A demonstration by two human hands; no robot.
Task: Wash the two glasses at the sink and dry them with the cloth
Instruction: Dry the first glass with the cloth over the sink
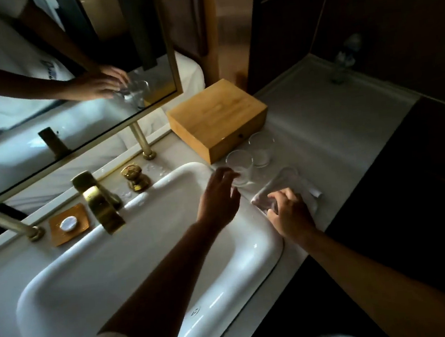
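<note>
**Head view: left hand closing in on the nearer glass**

Head view is showing the nearer glass (239,167) standing upright on the counter (334,116), just beyond the left hand (217,196), whose spread, relaxed fingertips are reaching its side, gripping nothing. The second glass (261,148) is standing just behind, beside the wooden box (217,119). The right hand (290,213) is pinching the cloth (281,186), well right of the sink (143,260).

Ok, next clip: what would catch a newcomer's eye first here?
The two hands by the sink's right rim: the left hand reaches for the nearer glass, the right hand grips the white cloth. Then the brass faucet and the wooden box behind the glasses.
</note>
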